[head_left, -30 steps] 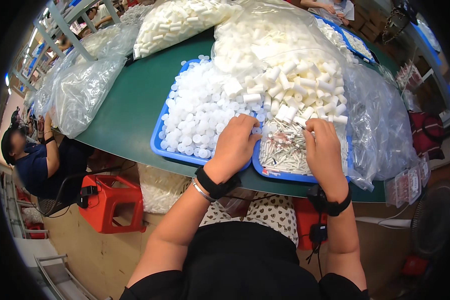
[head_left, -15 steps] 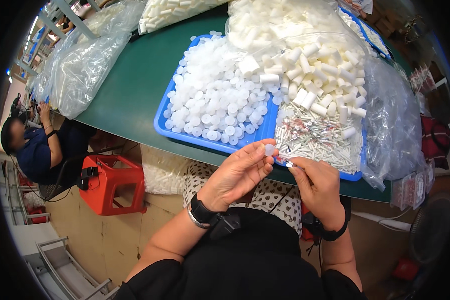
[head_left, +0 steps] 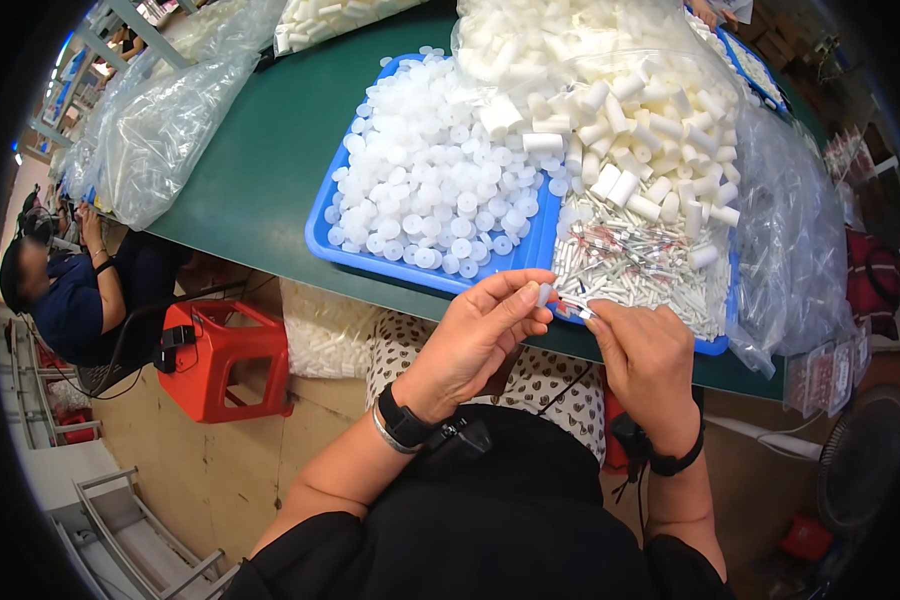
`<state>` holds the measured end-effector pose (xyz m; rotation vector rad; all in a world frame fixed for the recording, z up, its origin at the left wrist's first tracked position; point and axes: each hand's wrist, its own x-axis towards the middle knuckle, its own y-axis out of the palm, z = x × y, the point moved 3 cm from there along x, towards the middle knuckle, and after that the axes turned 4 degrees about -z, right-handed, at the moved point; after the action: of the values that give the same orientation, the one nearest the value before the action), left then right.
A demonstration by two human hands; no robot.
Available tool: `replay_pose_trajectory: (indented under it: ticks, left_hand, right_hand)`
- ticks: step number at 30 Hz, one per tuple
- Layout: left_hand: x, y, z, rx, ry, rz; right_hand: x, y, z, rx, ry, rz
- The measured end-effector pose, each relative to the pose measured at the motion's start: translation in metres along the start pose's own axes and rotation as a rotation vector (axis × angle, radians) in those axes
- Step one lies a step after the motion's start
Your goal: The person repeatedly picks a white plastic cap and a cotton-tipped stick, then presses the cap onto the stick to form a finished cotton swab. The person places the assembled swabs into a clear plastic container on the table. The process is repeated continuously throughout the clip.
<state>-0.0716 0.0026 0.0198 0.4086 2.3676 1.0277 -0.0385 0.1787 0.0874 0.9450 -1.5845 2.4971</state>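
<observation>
At lower centre of the frame, a small white cap point(head_left: 544, 294) is pinched in the left hand point(head_left: 480, 335) fingertips while a thin white stick point(head_left: 582, 311) is pinched by the right hand point(head_left: 642, 360). Joining appears underway; careful alignment is needed next.

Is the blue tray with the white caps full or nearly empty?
Full. The blue tray is heaped with small round white caps from rim to rim, covering its floor; a few lie over its far edge.
</observation>
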Motion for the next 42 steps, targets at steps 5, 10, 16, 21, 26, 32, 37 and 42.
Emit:
replay_pose_trajectory:
  ticks: [5, 10, 16, 21, 26, 32, 37, 42]
  left_hand:
    - [0.002, -0.001, 0.001, -0.056, -0.068, 0.031]
    - [0.001, -0.002, 0.003, -0.054, -0.051, 0.023]
    - [-0.001, 0.0, 0.003, 0.151, 0.035, -0.035]
    - [-0.001, -0.001, 0.002, 0.083, 0.043, -0.004]
    - [-0.001, 0.0, 0.004, 0.095, -0.006, -0.009]
    - [0.001, -0.005, 0.014, -0.231, -0.134, 0.065]
    - [0.0, -0.003, 0.016, -0.29, -0.14, 0.087]
    - [-0.001, -0.002, 0.018, -0.216, -0.118, 0.066]
  right_hand:
    - [0.002, -0.001, -0.001, -0.004, 0.022, 0.013]
    - [0.0, -0.001, 0.0, -0.018, 0.0, 0.047]
    - [0.002, -0.006, 0.004, -0.059, -0.06, 0.119]
    - [0.0, -0.006, -0.001, 0.004, -0.046, 0.15]
    - [-0.001, -0.008, -0.004, 0.179, 0.029, 0.124]
    - [-0.007, -0.004, -0.004, 0.375, 0.218, 0.141]
    - [-0.013, 0.004, -0.009, 0.428, 0.291, 0.16]
    - [-0.015, 0.005, -0.011, 0.457, 0.319, 0.173]
